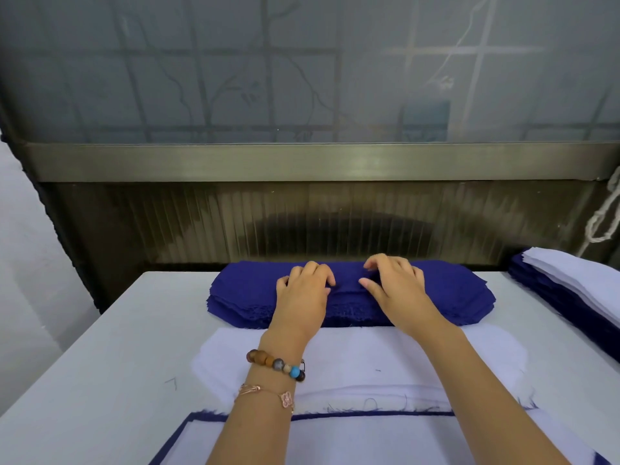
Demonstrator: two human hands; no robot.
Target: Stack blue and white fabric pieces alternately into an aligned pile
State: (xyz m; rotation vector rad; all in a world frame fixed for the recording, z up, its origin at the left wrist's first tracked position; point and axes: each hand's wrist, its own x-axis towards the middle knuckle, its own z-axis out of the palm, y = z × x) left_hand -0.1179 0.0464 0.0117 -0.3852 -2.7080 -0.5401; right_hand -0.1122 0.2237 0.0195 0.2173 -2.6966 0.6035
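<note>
A thick stack of dark blue fabric pieces (453, 293) lies across the far side of the white table (100, 347). My left hand (303, 290) and my right hand (394, 286) rest on top of it near its middle, fingers curled, pinching at the top blue piece. In front of the blue stack lies a pile of white fabric pieces (369, 360). Nearest to me sits the alternating pile (352, 437), white on top with a blue edge showing around it.
At the right edge lies another stack (570, 280) of blue pieces with white pieces on top. A dark ribbed panel (335, 223) and a metal rail stand right behind the table. A knotted white cord (600, 223) hangs at the far right.
</note>
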